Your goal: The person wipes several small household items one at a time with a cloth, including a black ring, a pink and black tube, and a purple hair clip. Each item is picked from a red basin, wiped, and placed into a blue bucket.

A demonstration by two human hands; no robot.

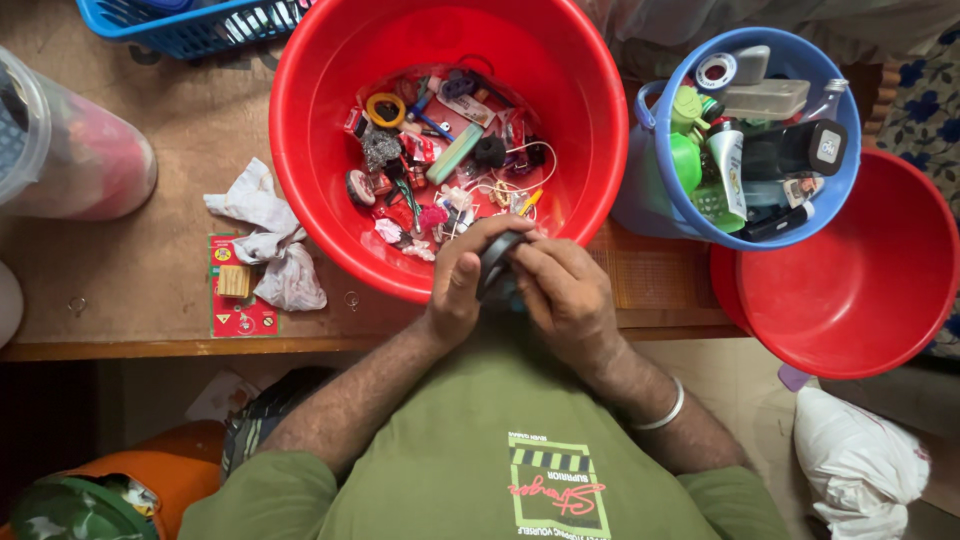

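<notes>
Both my hands meet at the near rim of a big red tub on a wooden table. My left hand and my right hand together grip a small black ring-shaped object, fingers curled around it. The tub's floor is strewn with several small odds and ends: a yellow ring, a green bar, cords, red packets. A silver bangle circles my right wrist.
A blue bucket full of bottles and containers stands right of the tub, a second red tub below it. A crumpled white cloth and a red card lie left. A blue basket sits far left.
</notes>
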